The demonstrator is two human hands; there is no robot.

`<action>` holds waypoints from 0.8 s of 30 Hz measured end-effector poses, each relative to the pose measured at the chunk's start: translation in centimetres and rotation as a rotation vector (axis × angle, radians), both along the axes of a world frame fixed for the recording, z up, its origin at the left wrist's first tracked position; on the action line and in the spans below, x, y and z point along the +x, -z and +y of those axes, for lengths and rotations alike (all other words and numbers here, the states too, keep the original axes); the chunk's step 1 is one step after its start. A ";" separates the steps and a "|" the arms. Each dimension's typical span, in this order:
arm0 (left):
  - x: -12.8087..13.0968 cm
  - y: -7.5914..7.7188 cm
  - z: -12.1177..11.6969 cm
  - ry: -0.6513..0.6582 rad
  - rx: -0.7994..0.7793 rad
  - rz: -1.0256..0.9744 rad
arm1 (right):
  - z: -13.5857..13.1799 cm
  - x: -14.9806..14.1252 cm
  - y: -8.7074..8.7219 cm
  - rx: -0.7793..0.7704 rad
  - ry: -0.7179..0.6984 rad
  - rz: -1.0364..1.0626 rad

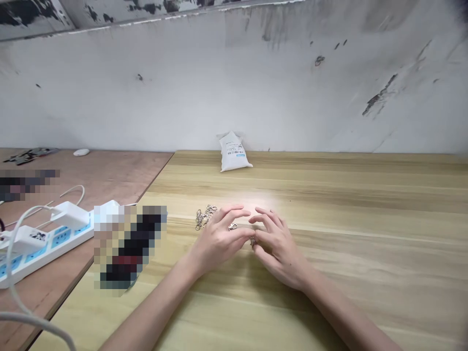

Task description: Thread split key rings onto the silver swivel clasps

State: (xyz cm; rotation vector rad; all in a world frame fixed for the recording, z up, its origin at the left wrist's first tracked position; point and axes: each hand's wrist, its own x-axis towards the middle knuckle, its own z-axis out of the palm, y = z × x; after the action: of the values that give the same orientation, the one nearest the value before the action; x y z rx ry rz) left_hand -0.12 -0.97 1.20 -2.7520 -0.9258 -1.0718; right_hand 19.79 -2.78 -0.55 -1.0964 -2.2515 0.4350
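My left hand (222,238) and my right hand (280,246) meet fingertip to fingertip above the wooden table. A small silvery metal lobster clasp (252,241) sits at the meeting point, pinched between thumb and index finger of my right hand. Thumb and index finger of my left hand close together against its left side, partly covering it. The other fingers of both hands curve loosely above. Behind my left hand lies a small pile of similar metal clasps (204,217), partly hidden by the fingers. One more loose clasp (233,226) shows beneath my left fingers.
A white plastic packet with a label (234,152) lies near the wall. At left, a white power strip (47,253) with plugs and cables rests on a brown table (120,168). A pixelated dark object (133,248) lies left of my left forearm.
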 end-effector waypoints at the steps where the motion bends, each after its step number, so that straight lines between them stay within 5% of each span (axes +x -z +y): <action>1: -0.1 0.0 0.0 -0.003 0.029 0.014 | 0.0 0.0 0.1 -0.005 0.001 -0.006; 11: -0.6 -0.8 0.1 -0.100 0.086 -0.023 | 0.5 0.4 0.3 0.017 0.033 0.061; 24: 0.2 0.2 -0.4 -0.063 -0.704 -0.329 | 0.7 0.2 0.7 0.046 -0.004 0.101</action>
State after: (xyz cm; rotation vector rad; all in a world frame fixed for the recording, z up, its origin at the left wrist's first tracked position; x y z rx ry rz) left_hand 0.07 -1.34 1.00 -3.0670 -1.7097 -1.4395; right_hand 19.98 -2.06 -1.22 -1.0242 -2.1647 0.4282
